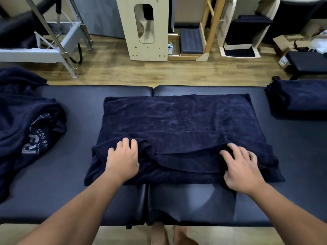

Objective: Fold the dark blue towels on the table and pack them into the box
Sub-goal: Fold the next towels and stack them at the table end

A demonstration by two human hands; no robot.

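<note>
Where your fingers (127, 143) meet it, the dark blue towel (177, 121) is plush terry, a rough rectangle lying flat on the smooth padded surface (74, 191), its near edge rumpled into soft folds. Beyond your left hand (123, 159) a crumpled heap of towels (23, 121) shows lettering; past your right hand (242, 169) sits a folded stack (299, 98). Both hands rest palm-down, fingers loosely spread and curled into the near fold.

The heap of dark blue towels (26, 121) runs off the left edge, its grey lettering partly buried in folds; the folded dark blue stack (300, 98) is cut off at the right.
</note>
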